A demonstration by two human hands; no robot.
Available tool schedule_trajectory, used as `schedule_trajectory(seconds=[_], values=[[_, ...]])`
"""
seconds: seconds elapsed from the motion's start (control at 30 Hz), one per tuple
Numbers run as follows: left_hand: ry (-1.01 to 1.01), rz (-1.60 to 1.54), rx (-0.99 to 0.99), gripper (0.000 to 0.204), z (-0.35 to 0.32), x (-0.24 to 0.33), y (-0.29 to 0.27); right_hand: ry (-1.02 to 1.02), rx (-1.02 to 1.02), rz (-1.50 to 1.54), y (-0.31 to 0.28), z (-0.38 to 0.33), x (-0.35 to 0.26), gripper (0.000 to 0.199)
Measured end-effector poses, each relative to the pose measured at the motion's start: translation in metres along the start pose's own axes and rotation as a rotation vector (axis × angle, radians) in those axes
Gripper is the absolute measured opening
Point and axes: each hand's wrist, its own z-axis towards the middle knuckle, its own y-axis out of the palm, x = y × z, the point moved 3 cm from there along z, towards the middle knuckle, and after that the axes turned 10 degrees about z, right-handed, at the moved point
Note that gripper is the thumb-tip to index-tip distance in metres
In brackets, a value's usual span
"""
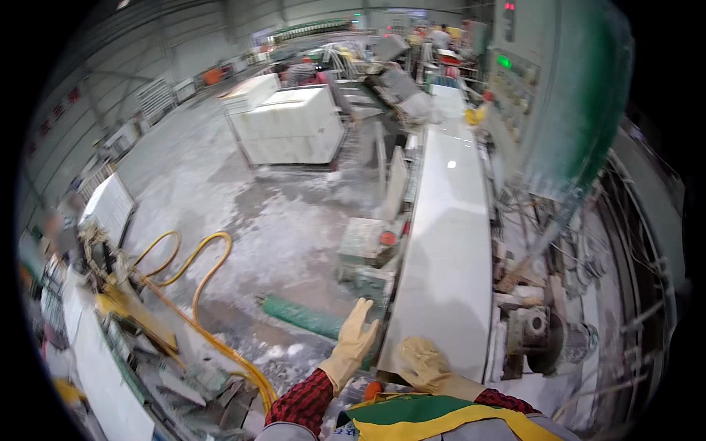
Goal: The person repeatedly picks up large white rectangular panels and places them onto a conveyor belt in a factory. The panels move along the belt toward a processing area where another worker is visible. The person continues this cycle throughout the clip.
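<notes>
A long, smooth white slab (448,242) runs straight ahead of me along a narrow machine line, wet and shiny near its far end. Cream rubber gloves cover both my hands. Just off the slab's left edge, my left hand (355,344) is raised with its fingers stretched out, and nothing is in it. My right hand (425,365) lies on the near end of the slab, palm down with fingers spread, slightly blurred. Below my hands show red checked sleeves and a green apron (423,408) with a yellow border.
Left of the slab stand a dirty machine box with a red button (388,238) and a green roller (301,316) on the wet floor. Yellow hoses (213,342) curl further left. A motor (577,344) and control cabinet (515,95) flank the right. White stacked slabs (294,128) stand beyond.
</notes>
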Motion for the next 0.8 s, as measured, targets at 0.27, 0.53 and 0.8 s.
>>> schedule_trajectory(seconds=[0.27,0.53,0.8], values=[[-0.508,0.208,0.519,0.047,-0.163,-0.123,-0.200,-0.156,0.055,0.033,-0.004,0.015,-0.004,0.060],[-0.739,0.522,1.028,0.033,-0.351,-0.125,-0.286,-0.081,-0.016,-0.082,0.004,0.008,0.014,0.061],[-0.668,0.618,0.979,0.042,-0.443,-0.108,-0.232,-0.252,0.105,-0.187,0.028,0.008,0.069,0.061]])
